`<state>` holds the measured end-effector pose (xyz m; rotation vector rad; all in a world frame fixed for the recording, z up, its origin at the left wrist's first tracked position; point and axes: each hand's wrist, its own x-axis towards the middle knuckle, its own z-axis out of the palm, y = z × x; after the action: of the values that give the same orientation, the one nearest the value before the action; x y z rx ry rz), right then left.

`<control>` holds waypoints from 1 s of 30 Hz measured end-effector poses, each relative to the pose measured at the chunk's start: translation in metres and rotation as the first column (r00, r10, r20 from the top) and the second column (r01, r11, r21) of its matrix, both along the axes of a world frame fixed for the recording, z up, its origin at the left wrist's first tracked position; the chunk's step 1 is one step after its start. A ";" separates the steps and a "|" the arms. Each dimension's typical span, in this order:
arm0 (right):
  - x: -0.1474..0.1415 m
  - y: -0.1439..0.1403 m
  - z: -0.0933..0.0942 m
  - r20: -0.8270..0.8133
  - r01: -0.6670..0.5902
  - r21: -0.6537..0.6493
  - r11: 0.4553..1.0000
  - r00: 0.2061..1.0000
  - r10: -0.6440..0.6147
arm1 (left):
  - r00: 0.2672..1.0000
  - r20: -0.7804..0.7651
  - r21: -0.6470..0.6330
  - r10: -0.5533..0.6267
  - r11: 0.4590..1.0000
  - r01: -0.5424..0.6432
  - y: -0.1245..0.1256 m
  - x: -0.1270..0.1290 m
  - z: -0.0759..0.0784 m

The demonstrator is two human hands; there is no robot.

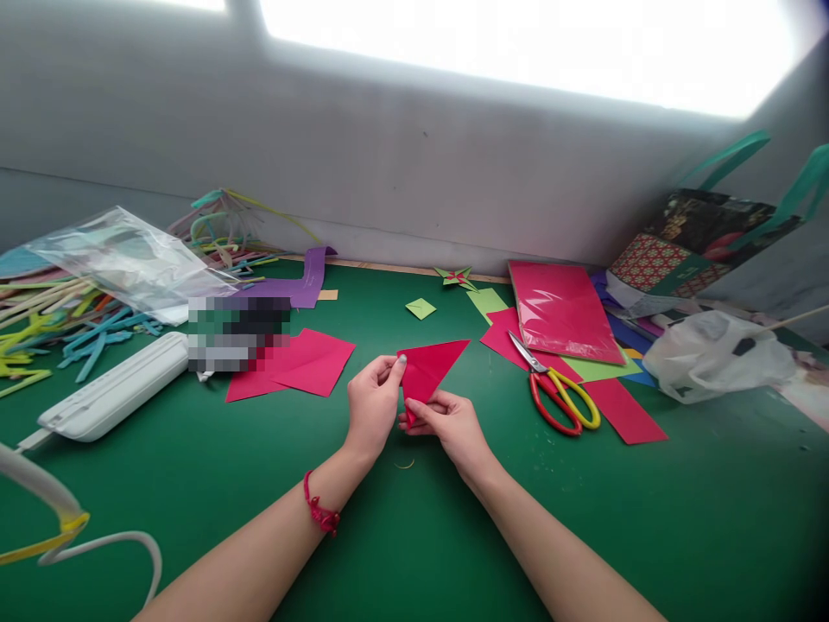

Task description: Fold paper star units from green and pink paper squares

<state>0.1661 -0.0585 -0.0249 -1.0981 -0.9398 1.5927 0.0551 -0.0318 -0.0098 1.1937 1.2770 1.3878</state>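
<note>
A red sheet of paper (428, 367), folded into a triangle, is held up between both hands above the green table. My left hand (376, 402) pinches its left corner, thumb on top. My right hand (450, 423) grips its lower corner between thumb and fingers, where a bit of the paper curls. The triangle's far tip points right and away. Beyond it lie a small folded green paper square (420, 307) and a green and red folded paper star (456, 276). Loose red paper squares (317, 363) rest left of my left hand.
Scissors (560, 393) with red and yellow handles lie at right, beside a wrapped pack of red paper (563, 311). A white power strip (117, 384), coloured strips (97, 328) and a clear bag (129, 259) occupy the left. A white plastic bag (718, 354) sits far right.
</note>
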 end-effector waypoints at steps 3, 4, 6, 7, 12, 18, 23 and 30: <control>0.000 0.001 -0.001 0.019 0.041 0.015 0.999 0.999 -0.041 | 1.000 0.003 0.019 0.000 1.000 0.000 0.002 0.000 -0.002; 0.000 0.001 -0.001 0.014 0.047 0.028 0.998 0.999 -0.047 | 1.000 0.007 0.022 -0.001 1.000 0.001 0.003 0.000 -0.002; -0.001 0.000 -0.001 -0.004 0.040 0.049 0.998 0.999 -0.040 | 1.000 0.015 0.021 0.006 1.000 -0.006 0.005 0.000 -0.004; -0.002 0.000 -0.001 -0.011 0.025 0.049 0.998 1.000 -0.025 | 1.000 0.019 0.017 0.013 1.000 -0.014 0.006 0.000 -0.004; -0.003 0.001 -0.002 0.002 -0.031 0.024 0.999 1.000 0.031 | 0.998 0.057 0.008 0.033 0.999 -0.034 0.010 -0.001 -0.006; -0.002 0.002 -0.005 0.048 0.021 0.054 0.998 0.999 -0.024 | 0.995 0.094 0.016 0.033 0.999 -0.034 0.010 -0.001 -0.007; -0.002 0.003 -0.006 0.071 0.041 0.084 0.996 0.996 -0.047 | 0.991 0.126 0.011 0.035 0.999 -0.037 0.011 -0.001 -0.009; -0.004 0.000 -0.002 -0.024 -0.082 -0.006 0.997 0.996 0.082 | 0.987 0.159 -0.010 -0.002 1.000 0.003 0.013 -0.002 -0.008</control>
<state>0.1626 -0.0588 -0.0266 -1.0550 -0.9755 1.6731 0.0531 -0.0193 -0.0181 1.0545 1.1688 1.4430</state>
